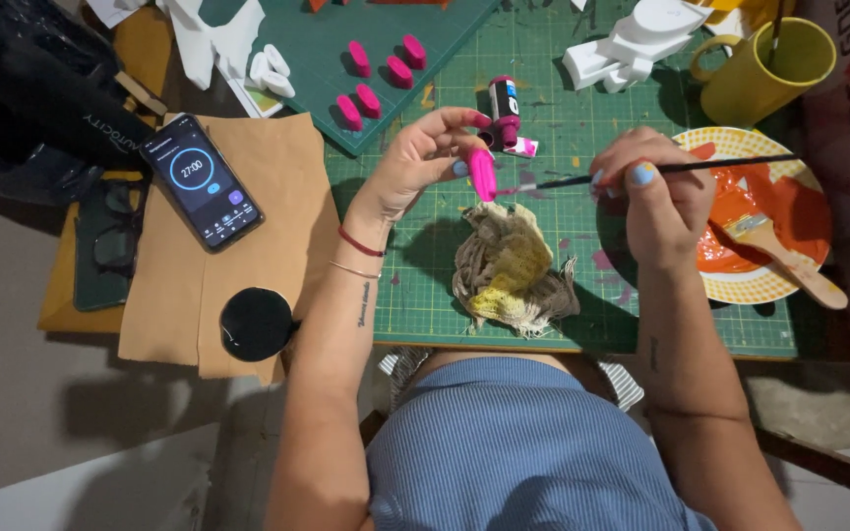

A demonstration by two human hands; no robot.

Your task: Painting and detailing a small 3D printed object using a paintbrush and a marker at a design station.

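The left hand [423, 157] is up over the green mat [543, 285], fingers pinching a small pink piece [482, 174] by its top. The piece hangs nearly upright, long axis running away from the person, rounded end pointing down toward the rag [511, 267]. The right hand [653, 192] is closed on a thin brush [641, 172], thumb and fingers pinching the handle. The brush lies almost level, handle out to the right over the plate [740, 285], bristle tip pointing left and touching the pink piece. Just behind sits one small paint bottle [505, 110], standing upright. Five more pink pieces [371, 98] rest on the darker board further back, well apart from the hands. One plate with orange paint, one wide wooden brush [789, 258] lying across it, one yellow mug [764, 69], one phone [201, 180] on brown paper at left.
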